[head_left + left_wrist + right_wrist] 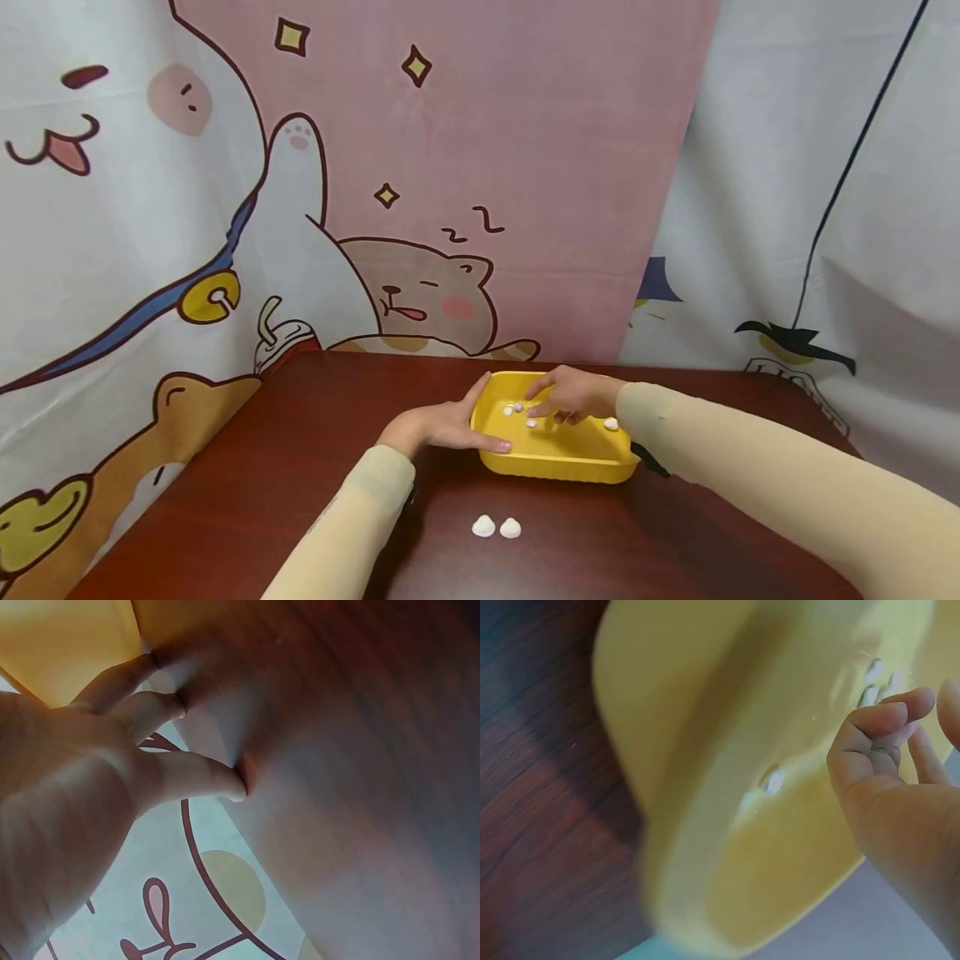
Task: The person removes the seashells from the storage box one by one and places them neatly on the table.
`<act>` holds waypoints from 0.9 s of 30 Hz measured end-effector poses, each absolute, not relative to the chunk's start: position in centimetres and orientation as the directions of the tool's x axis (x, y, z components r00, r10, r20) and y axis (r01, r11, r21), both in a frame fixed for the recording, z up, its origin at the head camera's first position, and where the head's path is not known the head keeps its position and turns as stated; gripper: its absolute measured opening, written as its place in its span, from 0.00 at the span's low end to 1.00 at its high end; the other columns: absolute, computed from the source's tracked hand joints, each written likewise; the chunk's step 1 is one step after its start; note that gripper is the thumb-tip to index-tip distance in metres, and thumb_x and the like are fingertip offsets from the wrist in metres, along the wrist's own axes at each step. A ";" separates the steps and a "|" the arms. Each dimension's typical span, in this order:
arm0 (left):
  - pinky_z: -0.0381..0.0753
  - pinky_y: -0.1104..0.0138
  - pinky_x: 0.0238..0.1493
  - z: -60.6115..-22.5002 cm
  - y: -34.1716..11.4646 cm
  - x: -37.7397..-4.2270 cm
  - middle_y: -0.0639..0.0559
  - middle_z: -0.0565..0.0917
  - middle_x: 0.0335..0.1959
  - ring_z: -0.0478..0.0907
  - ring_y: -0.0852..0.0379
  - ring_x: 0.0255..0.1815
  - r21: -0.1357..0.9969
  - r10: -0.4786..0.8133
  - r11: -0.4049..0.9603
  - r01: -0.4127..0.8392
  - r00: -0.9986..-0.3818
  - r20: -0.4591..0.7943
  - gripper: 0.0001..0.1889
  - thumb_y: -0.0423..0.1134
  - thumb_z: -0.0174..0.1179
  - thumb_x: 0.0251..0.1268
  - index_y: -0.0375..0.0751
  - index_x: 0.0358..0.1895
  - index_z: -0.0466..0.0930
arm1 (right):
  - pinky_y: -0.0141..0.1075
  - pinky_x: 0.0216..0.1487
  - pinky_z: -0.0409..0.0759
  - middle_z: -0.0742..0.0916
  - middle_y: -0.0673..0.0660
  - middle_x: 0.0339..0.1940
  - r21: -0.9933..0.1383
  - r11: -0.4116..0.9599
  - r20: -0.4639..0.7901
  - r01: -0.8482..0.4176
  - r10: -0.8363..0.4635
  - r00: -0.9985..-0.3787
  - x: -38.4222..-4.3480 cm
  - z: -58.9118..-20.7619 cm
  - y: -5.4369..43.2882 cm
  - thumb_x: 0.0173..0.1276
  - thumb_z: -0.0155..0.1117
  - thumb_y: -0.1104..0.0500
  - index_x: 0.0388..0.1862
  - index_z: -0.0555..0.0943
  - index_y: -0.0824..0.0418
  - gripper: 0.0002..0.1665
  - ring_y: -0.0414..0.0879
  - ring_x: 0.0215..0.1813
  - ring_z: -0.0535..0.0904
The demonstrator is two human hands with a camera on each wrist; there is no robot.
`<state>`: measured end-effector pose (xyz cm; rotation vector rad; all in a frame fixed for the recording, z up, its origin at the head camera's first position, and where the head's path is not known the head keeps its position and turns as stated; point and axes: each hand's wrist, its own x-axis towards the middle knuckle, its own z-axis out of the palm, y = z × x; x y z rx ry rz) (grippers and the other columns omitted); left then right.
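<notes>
A yellow tray [558, 469] with low walls stands on the table and holds several small pale shells [531, 423]. My left hand [442, 422] spans its near left corner, thumb laid over the rim. In the left wrist view, straight fingers [217, 780] of that hand reach down to the tabletop beside the tray. Inside the tray, my right hand [581, 393] hovers over the shells, its fingers spread and loosely bent, with a fingertip close to a bluish shell [518, 407]. The right wrist view shows a separate shell [773, 780] near the tray's end.
Two white shells, a left one [483, 526] and a right one [511, 527], lie side by side on the dark wooden table [300, 500], in front of the tray. A cartoon-printed cloth [525, 167] hangs behind the table and along its left side.
</notes>
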<state>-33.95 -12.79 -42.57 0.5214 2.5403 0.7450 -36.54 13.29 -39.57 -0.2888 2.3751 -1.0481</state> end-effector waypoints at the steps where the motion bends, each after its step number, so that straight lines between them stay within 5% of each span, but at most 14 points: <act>1: 0.72 0.45 0.78 -42.5 -12.8 -33.9 0.37 0.68 0.82 0.75 0.42 0.76 0.576 0.465 0.785 0.229 -0.831 -0.304 0.71 0.78 0.67 0.54 0.65 0.87 0.23 | 0.34 0.32 0.74 0.81 0.53 0.34 -0.734 0.679 -0.379 0.014 -0.392 -0.838 -36.7 -39.8 13.1 0.74 0.72 0.54 0.69 0.82 0.59 0.27 0.45 0.30 0.75; 15: 0.71 0.46 0.79 -42.3 -12.7 -33.8 0.35 0.67 0.82 0.75 0.42 0.76 0.563 0.462 0.793 0.232 -0.831 -0.308 0.70 0.77 0.67 0.56 0.64 0.87 0.23 | 0.31 0.26 0.73 0.79 0.52 0.24 -0.720 0.693 -0.351 0.033 -0.322 -0.879 -36.8 -42.4 12.7 0.72 0.74 0.58 0.67 0.81 0.63 0.27 0.43 0.23 0.71; 27: 0.71 0.47 0.79 -42.4 -12.8 -33.9 0.35 0.66 0.82 0.74 0.42 0.77 0.566 0.463 0.791 0.234 -0.833 -0.303 0.70 0.77 0.67 0.56 0.64 0.87 0.23 | 0.31 0.22 0.72 0.78 0.51 0.19 -0.746 0.666 -0.244 0.002 -0.270 -0.931 -36.7 -43.7 12.3 0.70 0.75 0.61 0.49 0.87 0.62 0.11 0.41 0.20 0.71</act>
